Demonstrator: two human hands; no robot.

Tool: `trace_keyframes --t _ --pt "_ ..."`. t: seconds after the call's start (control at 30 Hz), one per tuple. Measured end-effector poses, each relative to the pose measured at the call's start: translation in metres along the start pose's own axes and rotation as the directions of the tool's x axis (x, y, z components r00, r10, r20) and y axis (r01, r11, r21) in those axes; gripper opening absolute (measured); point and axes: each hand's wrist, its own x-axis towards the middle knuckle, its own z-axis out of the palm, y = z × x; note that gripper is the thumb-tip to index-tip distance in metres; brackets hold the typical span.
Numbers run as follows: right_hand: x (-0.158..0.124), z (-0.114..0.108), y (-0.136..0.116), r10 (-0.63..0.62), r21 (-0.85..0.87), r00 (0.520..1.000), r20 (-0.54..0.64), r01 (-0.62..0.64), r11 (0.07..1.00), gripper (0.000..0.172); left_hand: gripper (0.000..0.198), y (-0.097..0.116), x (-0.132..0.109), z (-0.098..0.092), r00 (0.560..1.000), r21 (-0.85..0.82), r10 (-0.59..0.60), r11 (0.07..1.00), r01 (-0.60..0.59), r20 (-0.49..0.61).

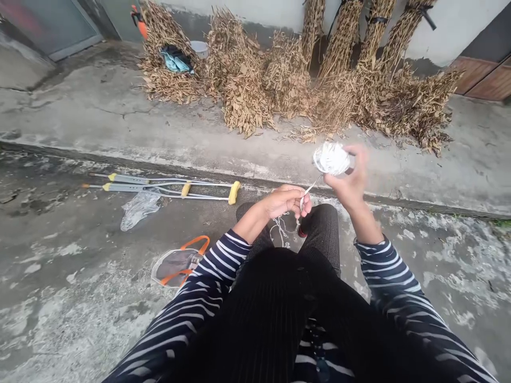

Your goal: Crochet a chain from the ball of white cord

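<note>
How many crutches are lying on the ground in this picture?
2: one crutch and another crutch, side by side on the concrete ground, left of the person's left knee.

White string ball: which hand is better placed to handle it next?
Probably the right hand: it is up at the string ball, with its blurred fingers beside it. The left hand sits lower, with its fingers on the thin white stick.
</note>
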Motion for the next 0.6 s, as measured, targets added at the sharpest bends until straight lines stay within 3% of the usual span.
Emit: trace_keyframes --t 0.17,0.33,0.47,0.6 --pt "-0.013 0.010 0.007 -0.053 -0.129 0.972 0.230 0.085 0.988 0.057 0.030 0.014 0.004 0.001 0.998 -0.118 0.050 0.992 -0.053 -0.028" --pt "-0.026 0.011 0.008 -0.007 -0.040 0.951 0.309 0.020 0.999 0.060 0.020 0.023 0.008 0.006 0.978 -0.185 0.096 0.974 -0.131 -0.185" --pt "-0.037 0.015 0.001 0.114 0.093 0.908 0.403 -0.165 0.982 0.068 0.019 0.023 0.012 0.011 0.968 -0.184 0.078 0.975 -0.124 -0.238" --pt "-0.043 0.018 -0.003 0.247 0.175 0.859 0.448 -0.355 0.918 0.074 0.021 0.022 0.013 0.012 0.975 -0.171 0.089 0.977 -0.126 -0.204"
